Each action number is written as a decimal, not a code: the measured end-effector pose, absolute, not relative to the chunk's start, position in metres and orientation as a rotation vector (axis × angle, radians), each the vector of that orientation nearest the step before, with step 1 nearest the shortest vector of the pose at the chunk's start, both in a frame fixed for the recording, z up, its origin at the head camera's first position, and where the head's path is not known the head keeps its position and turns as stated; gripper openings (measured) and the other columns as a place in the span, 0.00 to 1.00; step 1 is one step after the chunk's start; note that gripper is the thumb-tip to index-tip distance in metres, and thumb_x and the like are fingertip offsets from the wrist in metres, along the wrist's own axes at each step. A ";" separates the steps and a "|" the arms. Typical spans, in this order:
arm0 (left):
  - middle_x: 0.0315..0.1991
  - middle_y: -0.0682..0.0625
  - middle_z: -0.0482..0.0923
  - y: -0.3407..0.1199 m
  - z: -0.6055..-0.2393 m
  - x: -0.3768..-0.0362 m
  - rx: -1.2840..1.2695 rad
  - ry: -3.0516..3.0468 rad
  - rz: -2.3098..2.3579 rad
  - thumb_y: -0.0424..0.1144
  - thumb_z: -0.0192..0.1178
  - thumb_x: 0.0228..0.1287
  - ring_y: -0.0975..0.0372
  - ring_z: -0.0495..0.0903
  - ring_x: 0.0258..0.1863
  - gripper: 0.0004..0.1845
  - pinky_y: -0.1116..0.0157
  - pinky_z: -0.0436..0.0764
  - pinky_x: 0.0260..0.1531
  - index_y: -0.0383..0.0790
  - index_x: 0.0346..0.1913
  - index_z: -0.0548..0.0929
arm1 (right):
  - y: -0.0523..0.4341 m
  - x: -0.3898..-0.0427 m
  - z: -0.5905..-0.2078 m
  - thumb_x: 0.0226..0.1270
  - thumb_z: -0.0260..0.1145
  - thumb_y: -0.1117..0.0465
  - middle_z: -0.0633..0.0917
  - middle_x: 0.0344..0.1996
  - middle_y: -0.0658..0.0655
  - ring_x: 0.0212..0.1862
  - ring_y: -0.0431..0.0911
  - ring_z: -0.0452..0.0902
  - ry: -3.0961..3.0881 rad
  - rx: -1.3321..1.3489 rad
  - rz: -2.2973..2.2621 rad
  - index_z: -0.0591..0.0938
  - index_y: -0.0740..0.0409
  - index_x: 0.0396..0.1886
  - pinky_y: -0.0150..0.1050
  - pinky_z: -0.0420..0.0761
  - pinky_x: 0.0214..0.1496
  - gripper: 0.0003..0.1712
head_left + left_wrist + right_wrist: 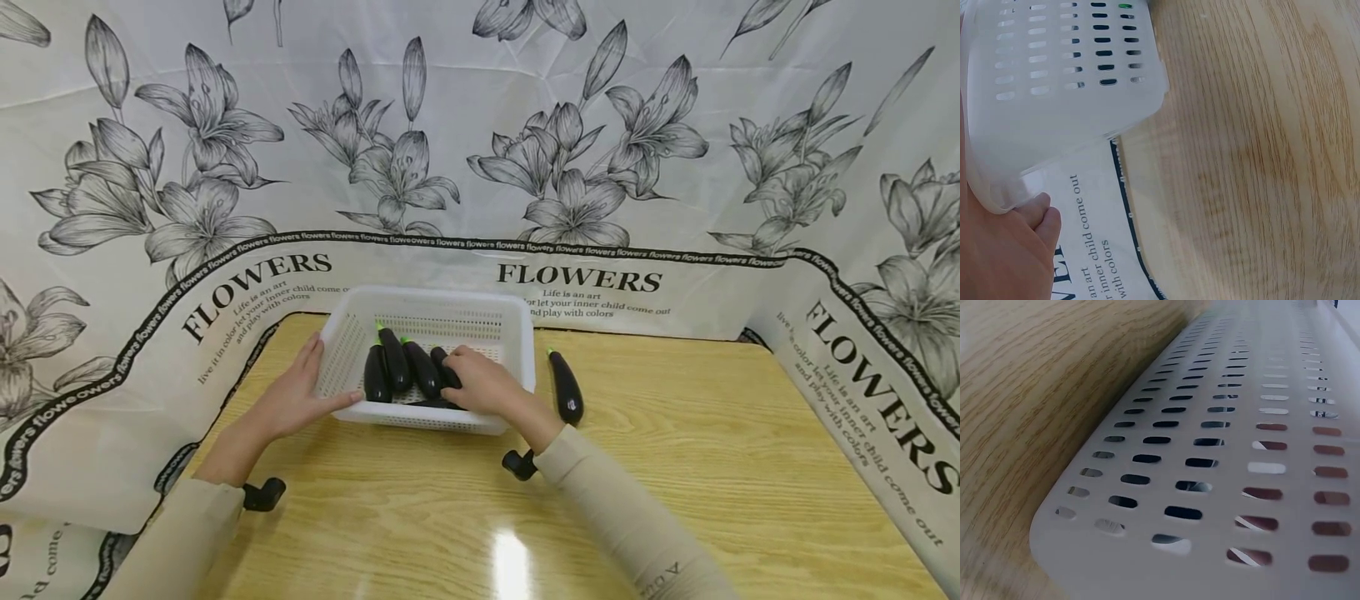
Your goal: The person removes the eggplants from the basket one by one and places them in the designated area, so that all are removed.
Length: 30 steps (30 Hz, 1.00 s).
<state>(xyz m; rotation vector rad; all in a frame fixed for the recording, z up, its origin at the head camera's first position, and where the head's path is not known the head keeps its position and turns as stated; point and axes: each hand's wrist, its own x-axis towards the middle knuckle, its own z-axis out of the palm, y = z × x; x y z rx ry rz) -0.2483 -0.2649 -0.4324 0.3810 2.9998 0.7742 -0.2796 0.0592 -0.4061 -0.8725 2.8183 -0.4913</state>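
A white perforated plastic basket (pixel 517 333) stands on the wooden table with several dark eggplants (pixel 395 358) inside, their green stem ends toward the back. My left hand (pixel 296 400) grips the basket's left front corner, thumb along the front rim and fingers at the left side. In the left wrist view, fingertips (pixel 1047 219) curl at the rim. Reaching over the front wall, my right hand (pixel 480 383) holds an eggplant (pixel 441 358) in the basket's right half. The right wrist view shows only the holed basket wall (pixel 1166 469), with parts of the hand visible through the slots.
A lone eggplant (pixel 566 387) lies on the table (pixel 675 433) just right of the basket. Behind and along both sides hangs a white cloth (pixel 450 192) printed with flowers and lettering. Black wrist mounts (pixel 264 495) sit at both cuffs.
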 end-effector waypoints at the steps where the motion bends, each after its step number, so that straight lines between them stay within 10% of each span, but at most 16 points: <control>1: 0.83 0.37 0.26 -0.265 -0.432 -0.248 0.382 3.001 0.772 0.74 0.58 0.63 0.34 0.44 0.78 0.67 0.34 0.56 0.71 0.30 0.81 0.33 | 0.058 -0.280 -0.407 0.75 0.65 0.54 0.76 0.66 0.62 0.65 0.55 0.75 2.817 -0.872 -0.480 0.77 0.64 0.68 0.52 0.78 0.64 0.28; 30: 0.82 0.37 0.26 -0.264 -0.433 -0.248 0.375 2.992 0.784 0.73 0.59 0.63 0.33 0.43 0.78 0.67 0.33 0.54 0.71 0.31 0.81 0.32 | 0.054 -0.292 -0.420 0.74 0.67 0.57 0.81 0.50 0.61 0.47 0.53 0.80 2.916 -0.590 -0.149 0.84 0.62 0.53 0.50 0.84 0.45 0.15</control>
